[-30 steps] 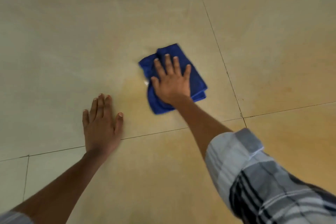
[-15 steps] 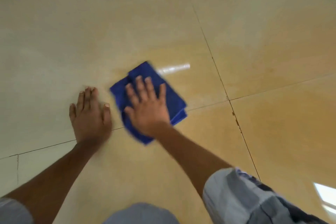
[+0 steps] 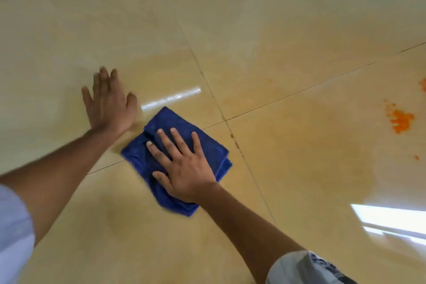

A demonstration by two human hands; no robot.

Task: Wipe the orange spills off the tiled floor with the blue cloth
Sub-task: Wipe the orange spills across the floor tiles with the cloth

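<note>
A bright streak of reflected light (image 3: 170,98) is gleaming just beyond the right grip (image 3: 184,168). A wider window glare (image 3: 391,221) is shining well to its right. A checked sleeve (image 3: 306,270) is showing behind it.

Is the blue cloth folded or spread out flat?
Folded: the blue terry cloth shows stacked layered edges at its right corner, under the flat right hand.

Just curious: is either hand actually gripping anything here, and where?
Neither grips. The right hand presses flat on the blue cloth's middle; the left hand rests open on the floor.
</note>
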